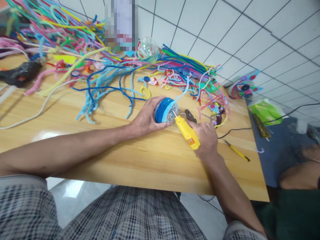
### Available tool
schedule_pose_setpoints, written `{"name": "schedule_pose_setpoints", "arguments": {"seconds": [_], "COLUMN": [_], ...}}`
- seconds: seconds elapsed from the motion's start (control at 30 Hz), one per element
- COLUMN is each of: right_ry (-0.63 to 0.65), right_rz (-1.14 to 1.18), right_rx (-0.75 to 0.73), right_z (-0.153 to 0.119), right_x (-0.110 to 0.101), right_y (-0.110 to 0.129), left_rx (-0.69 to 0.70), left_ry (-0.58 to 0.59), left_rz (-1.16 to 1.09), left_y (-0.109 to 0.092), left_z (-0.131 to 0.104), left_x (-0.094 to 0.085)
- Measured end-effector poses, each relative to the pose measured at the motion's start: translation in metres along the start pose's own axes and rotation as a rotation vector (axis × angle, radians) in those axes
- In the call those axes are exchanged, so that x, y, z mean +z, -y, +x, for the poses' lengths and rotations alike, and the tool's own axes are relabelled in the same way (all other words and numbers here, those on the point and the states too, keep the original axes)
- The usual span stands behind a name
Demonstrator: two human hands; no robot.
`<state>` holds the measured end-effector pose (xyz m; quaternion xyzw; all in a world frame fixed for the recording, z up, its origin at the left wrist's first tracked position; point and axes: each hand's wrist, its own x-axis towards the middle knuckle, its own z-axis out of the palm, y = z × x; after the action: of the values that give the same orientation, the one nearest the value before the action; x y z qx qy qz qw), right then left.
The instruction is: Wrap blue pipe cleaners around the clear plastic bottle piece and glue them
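Observation:
My left hand (pixel 147 116) is wrapped round a clear ball (pixel 172 114) with dark and light blue pipe cleaners (pixel 163 110) coiled about it. One light blue strand (pixel 182 91) sticks up loose from the coil. In my right hand (pixel 206 138) is a yellow hot glue gun (pixel 186 130), its thin metal tip at the ball's uncovered right face. Whether the tip touches the ball I cannot tell. A small dark tool (pixel 190 115), partly hidden, shows just beyond my right hand.
Heaped pipe cleaners (pixel 67 36) cover the table's back left, with cut pieces (pixel 175 78) farther right. Another clear ball (pixel 148 50) stands behind. A black glue gun (pixel 21 74) lies left, a yellow craft knife (pixel 237 150) right. A person's arm (pixel 300 173) is beside the table.

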<state>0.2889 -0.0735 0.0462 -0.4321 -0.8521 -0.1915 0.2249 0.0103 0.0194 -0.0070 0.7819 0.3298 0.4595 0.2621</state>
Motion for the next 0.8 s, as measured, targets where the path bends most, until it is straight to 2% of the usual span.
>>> {"name": "schedule_pose_setpoints", "arguments": {"seconds": [0.17,0.37,0.57,0.8], "right_ry": [0.071,0.015,0.084,0.037], "right_rz": [0.018,0.043,0.037,0.048], "right_rx": [0.026,0.001,0.031,0.058], "right_z": [-0.0024,-0.0023,-0.0043,-0.0042], "right_x": [0.0022,0.0020,0.0044,0.0059], "right_y": [-0.0020,-0.0043,-0.0058,-0.0054], "left_rx": [0.015,-0.007,-0.024,0.002], "left_ry": [-0.010,0.006,0.015,0.002], "left_rz": [-0.011,0.013,0.018,0.010], "left_y": [0.0005,-0.0024,-0.0022,-0.0018], "left_z": [-0.0003,-0.0011,-0.0007,-0.0015], "left_x": [0.0011,-0.0018,-0.0028,-0.0027]}}
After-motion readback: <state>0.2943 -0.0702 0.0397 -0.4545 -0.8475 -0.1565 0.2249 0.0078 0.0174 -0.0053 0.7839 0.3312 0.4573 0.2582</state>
